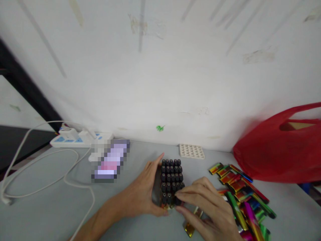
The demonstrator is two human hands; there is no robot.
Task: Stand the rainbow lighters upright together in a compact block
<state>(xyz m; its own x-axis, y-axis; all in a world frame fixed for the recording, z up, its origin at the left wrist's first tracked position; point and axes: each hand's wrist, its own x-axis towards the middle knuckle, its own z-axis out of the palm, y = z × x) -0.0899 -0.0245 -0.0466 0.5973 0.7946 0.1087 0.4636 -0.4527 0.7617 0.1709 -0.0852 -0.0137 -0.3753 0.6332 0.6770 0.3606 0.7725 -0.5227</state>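
Note:
A block of black-capped pieces (171, 176), standing upright in tight rows with small round metallic tips on top, sits at the front middle of the table. My left hand (142, 190) is curled around its left side, thumb in front and fingers behind. At the near right corner, my right hand (208, 207) pinches one black-capped piece (179, 198) between thumb and fingers. Whatever holds the rows from below is mostly hidden. Partly under my right hand lies a gold shiny tube (190, 229). Several shiny coloured tubes (250, 201) are heaped to the right.
A pale tray with holes (192, 151) lies near the wall. On the right stands a red plastic bag (278, 150). A phone (110, 160), partly pixelated, rests at left, near a white power strip (75, 138) and a looping white cable (40, 195). The white wall (160, 83) borders the table's back.

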